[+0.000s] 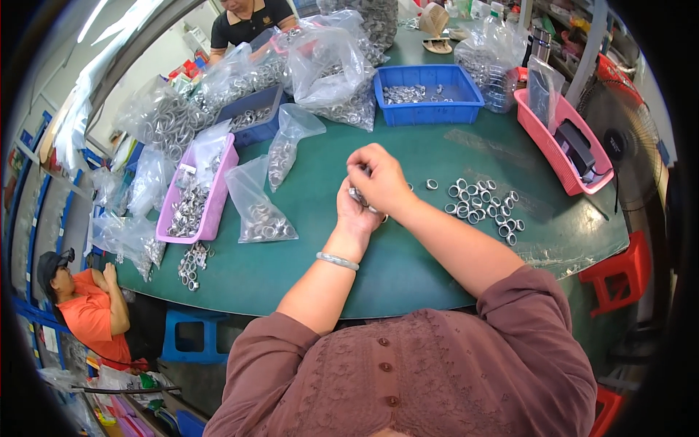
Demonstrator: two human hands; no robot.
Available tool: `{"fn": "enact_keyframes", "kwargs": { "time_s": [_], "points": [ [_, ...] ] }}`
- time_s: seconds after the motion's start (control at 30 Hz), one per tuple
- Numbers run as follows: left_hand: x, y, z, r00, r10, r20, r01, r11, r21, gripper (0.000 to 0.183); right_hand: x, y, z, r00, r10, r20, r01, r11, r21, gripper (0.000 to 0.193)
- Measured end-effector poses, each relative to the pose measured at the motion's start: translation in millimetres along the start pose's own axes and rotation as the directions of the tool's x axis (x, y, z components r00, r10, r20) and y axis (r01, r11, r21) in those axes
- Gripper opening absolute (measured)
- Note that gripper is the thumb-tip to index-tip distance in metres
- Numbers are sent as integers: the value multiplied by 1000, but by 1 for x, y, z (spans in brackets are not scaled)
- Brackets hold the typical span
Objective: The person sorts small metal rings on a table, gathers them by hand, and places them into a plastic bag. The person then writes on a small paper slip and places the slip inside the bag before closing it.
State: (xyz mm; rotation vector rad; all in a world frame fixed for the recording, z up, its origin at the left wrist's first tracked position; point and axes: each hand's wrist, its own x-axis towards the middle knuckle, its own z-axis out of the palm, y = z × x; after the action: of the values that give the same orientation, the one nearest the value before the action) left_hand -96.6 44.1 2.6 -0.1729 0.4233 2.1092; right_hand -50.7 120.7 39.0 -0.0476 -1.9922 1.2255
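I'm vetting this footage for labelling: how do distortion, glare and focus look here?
Head view: the fisheye bows the near edge of the green table and blackens the corners; the ceiling lamp, upper left, is blown out; the large clear bag shows glare; the left hand and right hand look fairly sharp, but metal pieces between them are partly hidden.

A small-parts workshop or packing room, by the look of its long green surface [408,269], strewn with metal rings [477,204] and heaped with clear plastic bags [324,73] full of metal pieces. More pieces fill a blue bin [429,113] and a pink-purple basket [223,189]. Blue-framed racks [63,215] line the left side, plastic stools [170,339] stand near the surface, and two other people [91,313] are nearby.
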Motion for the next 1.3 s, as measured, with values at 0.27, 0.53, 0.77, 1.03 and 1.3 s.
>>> {"fn": "enact_keyframes", "kwargs": {
  "time_s": [0.27,0.53,0.77,1.03,1.3],
  "points": [
    [-5,18,-15,996,23,82,-19,998,-52,32,7,-17,5,924,264,277,-251,964,-82,17],
    [-13,22,-6,1000,18,17,-15,990,-141,28,40,-30,-16,812,325,485,-321,942,-93,20],
    [-49,54,-19,995,45,86,-23,969,-246,32,76,-20,29,843,19,538,74,986,-150,28],
    [-121,92,-37,966,256,-29,-256,938,-233,30,94,-36,116,594,242,767,-298,952,-69,34],
    [-162,125,-75,918,380,-114,-395,855,-334,32,106,-50,119,704,122,700,-309,940,146,33]
  ]
}}
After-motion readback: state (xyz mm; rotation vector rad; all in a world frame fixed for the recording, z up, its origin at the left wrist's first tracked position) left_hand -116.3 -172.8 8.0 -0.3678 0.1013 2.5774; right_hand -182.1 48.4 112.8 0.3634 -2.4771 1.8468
